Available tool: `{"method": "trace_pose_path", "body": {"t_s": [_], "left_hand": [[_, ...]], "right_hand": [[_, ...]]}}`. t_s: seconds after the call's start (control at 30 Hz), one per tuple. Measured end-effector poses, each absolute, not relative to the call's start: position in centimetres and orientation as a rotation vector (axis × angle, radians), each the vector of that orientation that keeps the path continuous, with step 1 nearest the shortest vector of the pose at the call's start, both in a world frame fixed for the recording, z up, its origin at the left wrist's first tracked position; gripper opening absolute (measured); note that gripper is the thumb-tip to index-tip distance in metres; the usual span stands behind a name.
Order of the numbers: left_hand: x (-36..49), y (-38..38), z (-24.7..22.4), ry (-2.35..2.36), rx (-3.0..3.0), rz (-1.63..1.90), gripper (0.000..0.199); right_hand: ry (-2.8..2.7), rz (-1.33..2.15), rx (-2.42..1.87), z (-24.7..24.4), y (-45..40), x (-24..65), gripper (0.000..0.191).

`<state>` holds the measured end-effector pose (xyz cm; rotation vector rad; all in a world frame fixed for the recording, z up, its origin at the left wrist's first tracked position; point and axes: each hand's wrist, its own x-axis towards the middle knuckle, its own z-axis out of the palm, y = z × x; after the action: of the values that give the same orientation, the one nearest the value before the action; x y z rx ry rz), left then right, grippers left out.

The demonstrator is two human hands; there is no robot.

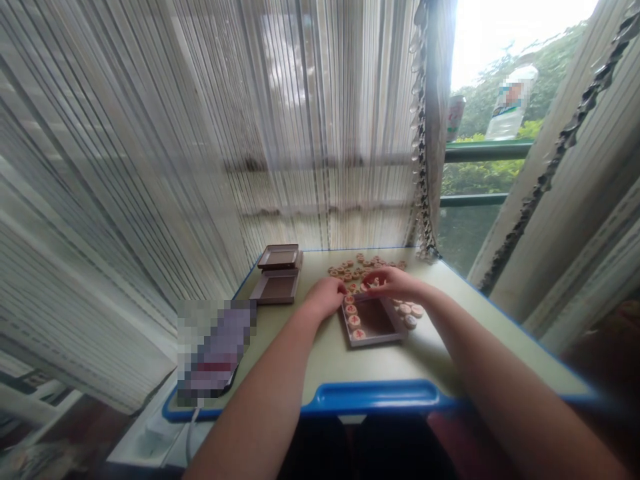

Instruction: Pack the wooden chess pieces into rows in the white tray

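Observation:
A shallow brown box [377, 317] lies on the table, with a column of round wooden xiangqi pieces [355, 321] marked in red along its left side. At the far left corner of the box is my left hand [329, 295], its fingers curled beside the top piece; whether they hold anything is hidden. Over the far edge of the box, my right hand [393, 283] has thumb and fingers closed on a xiangqi piece [365, 287]. Many loose pieces [345, 271] lie scattered behind both hands, and several more [411, 311] lie right of the box.
Two more brown trays [278, 256] stand at the table's far left. A phone [220, 353] with a white cable [191, 433] lies at the left edge. The table [280, 333] has a blue rim with a trough [377, 396] in front. Striped string curtains [300, 133] hang behind.

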<state>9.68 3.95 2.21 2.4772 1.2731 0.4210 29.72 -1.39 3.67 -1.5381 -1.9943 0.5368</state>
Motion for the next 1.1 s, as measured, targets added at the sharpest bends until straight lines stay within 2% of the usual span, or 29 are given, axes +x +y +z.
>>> {"method": "trace_pose_path", "body": {"t_s": [0.2,0.53,0.83,1.0,1.1], "left_hand": [[9.6,4.1,2.2,1.334,2.423,0.481,0.024],[9.8,3.2,3.2,1.467,2.444,0.454,0.022],[9.9,2.7,3.6,1.497,2.481,0.436,0.022],[10.0,2.5,3.8,1.493,2.481,0.413,0.021],[10.0,2.6,3.8,1.499,2.500,0.404,0.022]], "right_hand": [[-2.305,0.506,-1.533,3.4,-2.3,29.0,0.019],[-2.386,0.431,-1.526,3.4,-3.0,27.7,0.009],[-2.425,0.340,-1.818,5.1,-4.3,27.1,0.021],[-2.519,0.463,-1.538,6.3,-5.6,25.8,0.022],[-2.526,0.361,-1.498,6.1,-6.3,24.5,0.022]]}}
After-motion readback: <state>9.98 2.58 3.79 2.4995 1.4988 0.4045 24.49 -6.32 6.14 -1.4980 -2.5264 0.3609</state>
